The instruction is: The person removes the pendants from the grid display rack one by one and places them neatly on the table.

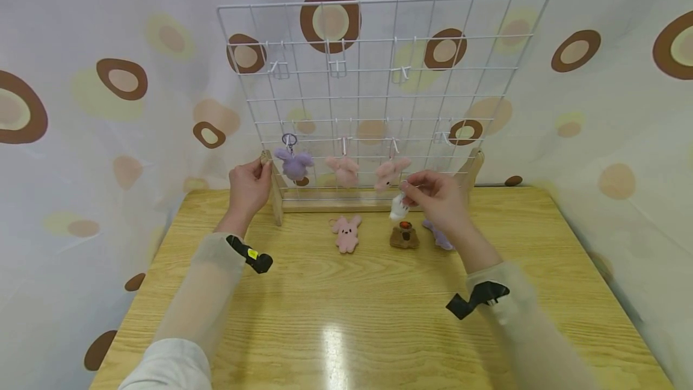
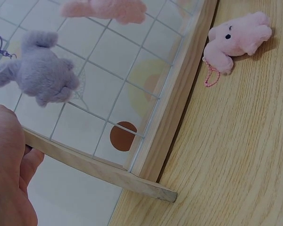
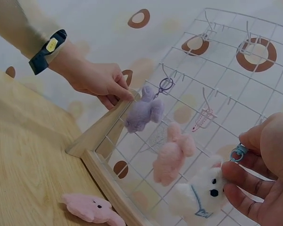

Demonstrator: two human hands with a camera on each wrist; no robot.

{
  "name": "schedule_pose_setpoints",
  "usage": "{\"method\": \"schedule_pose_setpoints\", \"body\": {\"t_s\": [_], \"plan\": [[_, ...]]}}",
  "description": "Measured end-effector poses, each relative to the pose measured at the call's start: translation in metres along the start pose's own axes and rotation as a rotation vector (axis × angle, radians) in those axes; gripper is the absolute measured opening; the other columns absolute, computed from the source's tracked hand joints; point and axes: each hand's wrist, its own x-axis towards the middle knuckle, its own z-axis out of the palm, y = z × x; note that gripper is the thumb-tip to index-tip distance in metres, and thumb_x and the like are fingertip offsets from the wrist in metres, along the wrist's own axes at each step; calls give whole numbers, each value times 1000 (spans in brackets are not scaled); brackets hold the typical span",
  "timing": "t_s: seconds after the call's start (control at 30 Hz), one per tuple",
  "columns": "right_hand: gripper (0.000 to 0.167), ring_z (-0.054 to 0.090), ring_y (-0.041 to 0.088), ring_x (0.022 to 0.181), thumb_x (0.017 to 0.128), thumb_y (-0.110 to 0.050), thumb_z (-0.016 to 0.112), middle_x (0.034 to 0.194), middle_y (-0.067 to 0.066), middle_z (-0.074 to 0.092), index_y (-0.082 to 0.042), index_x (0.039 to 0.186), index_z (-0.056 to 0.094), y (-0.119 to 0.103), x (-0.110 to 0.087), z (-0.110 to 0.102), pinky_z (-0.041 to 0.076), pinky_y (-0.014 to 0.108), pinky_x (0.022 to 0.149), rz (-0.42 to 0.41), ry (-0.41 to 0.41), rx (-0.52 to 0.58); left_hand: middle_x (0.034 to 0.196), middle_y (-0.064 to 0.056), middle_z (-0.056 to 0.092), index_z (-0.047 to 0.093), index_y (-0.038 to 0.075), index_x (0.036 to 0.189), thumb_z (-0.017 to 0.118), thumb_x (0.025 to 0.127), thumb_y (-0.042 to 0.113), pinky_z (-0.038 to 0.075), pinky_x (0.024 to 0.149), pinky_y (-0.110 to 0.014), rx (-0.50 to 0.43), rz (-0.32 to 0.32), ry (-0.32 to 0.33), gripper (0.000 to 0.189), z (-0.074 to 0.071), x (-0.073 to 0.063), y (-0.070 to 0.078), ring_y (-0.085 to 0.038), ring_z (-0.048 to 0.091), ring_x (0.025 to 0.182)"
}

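Observation:
My left hand [image 1: 250, 184] pinches the top of the wooden side leg [image 1: 277, 197] of a white wire grid rack. With its fingers and thumb, my right hand [image 1: 441, 197] holds a white plush keychain [image 3: 205, 190] by its blue clasp [image 3: 238, 151], in front of the rack's lower right part. The plush has a black nose and a blue ribbon, and hangs below the fingers. Along the lower row of hooks hang a purple plush keychain [image 1: 295, 166], a pink plush [image 1: 344, 171] and a second pink plush [image 1: 391, 174], which is nearest my right hand.
On the wooden table [image 1: 303, 318] lie a pink plush [image 1: 346, 235], a brown plush [image 1: 404, 237] and a purple plush [image 1: 440, 237] partly hidden by my right arm. Bare hooks [image 1: 337, 67] line the upper row; another bare hook [image 1: 443, 137] is at lower right.

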Motion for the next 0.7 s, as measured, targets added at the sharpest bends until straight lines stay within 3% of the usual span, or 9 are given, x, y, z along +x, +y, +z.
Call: {"method": "schedule_pose_setpoints", "body": {"t_s": [0.23,0.47,0.7], "plan": [[18,72,14,76,103,-7,71,97,23,73,10,110,68,3,-3,14,61,29,75,16,-19,0,95,-18,79,76,-6,122,59,109,15,42,50,-19,8,-1,7,30,0,0,-1,-17,60,61],[22,72,20,81,104,-15,71,97,19,74,5,113,68,9,-8,27,59,31,72,80,-53,-8,86,-18,78,77,-7,120,59,109,16,39,46,-20,7,22,11,30,0,1,-2,-14,55,52],[20,72,17,78,104,-8,70,99,24,73,10,111,69,14,-7,43,60,30,75,40,-79,52,84,-18,77,76,-7,120,60,110,16,38,46,-21,1,27,9,30,1,1,-3,-13,52,50]]}}
